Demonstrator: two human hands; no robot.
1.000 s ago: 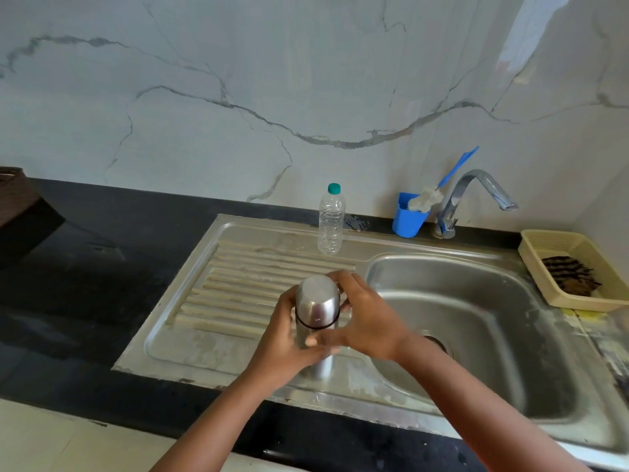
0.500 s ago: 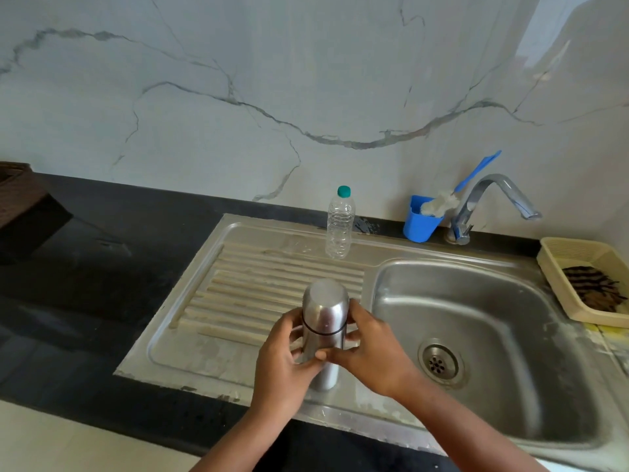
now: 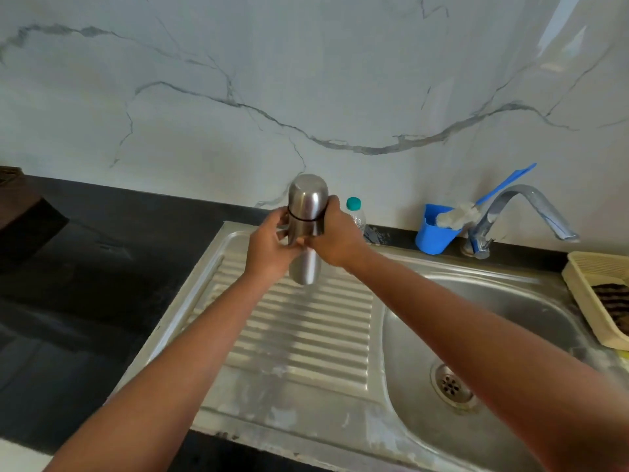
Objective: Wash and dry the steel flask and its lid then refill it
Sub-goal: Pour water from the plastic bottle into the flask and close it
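Note:
The steel flask (image 3: 305, 267) is held upright in the air above the ribbed drainboard (image 3: 306, 328), its domed steel lid (image 3: 308, 199) seated on top. My left hand (image 3: 269, 247) grips the flask body from the left. My right hand (image 3: 335, 233) grips it from the right, just under the dark ring below the lid. Both arms are stretched out forward. A clear plastic water bottle with a teal cap (image 3: 354, 207) stands behind my right hand, mostly hidden by it.
The sink basin (image 3: 493, 335) with its drain (image 3: 451, 386) lies to the right, under the tap (image 3: 517, 212). A blue cup holding a brush (image 3: 435, 233) stands beside the tap. A cream basket (image 3: 585, 301) sits at far right. Black counter (image 3: 85, 301) spreads left.
Both hands have lifted the flask off the drainboard's front part and carried it up and away from me, toward the wall. The view has shifted right and down.

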